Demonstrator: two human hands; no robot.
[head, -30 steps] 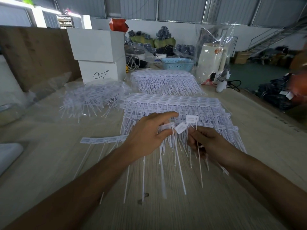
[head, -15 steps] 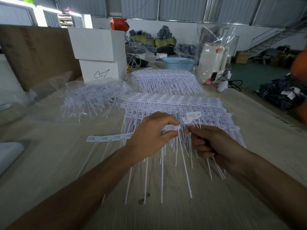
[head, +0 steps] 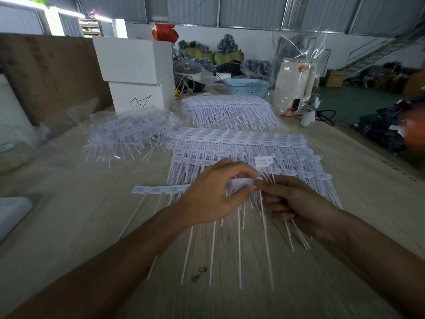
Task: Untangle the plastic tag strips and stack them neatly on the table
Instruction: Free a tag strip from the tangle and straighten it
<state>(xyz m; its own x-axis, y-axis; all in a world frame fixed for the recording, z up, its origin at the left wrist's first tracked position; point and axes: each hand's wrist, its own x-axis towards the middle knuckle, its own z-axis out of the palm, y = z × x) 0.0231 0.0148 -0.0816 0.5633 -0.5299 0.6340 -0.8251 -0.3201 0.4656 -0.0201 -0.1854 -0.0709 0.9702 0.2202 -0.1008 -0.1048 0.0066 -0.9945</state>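
My left hand (head: 212, 194) grips a white strip of joined plastic tags (head: 161, 189) by its label band, the long thin tails hanging down onto the wooden table (head: 299, 284). My right hand (head: 292, 200) pinches the right end of that same strip and also holds a few loose tag tails. One single tag label (head: 263, 161) sticks up above my fingers. Just behind my hands lies a neat stack of tag strips (head: 241, 143). A second neat stack (head: 230, 111) lies farther back. A tangled heap of tags in clear plastic (head: 128, 132) sits at the left.
Two stacked white boxes (head: 135, 74) stand at the back left, with a wooden board (head: 46, 72) beside them. A blue basket (head: 247, 87) and a white jug in clear wrap (head: 295, 85) stand at the back. The table's right edge (head: 379, 157) drops to the floor.
My two hands have come together. The right hand moved up and left until its fingertips met the strip end that the left hand holds; the loose tag labels came level with the strip.
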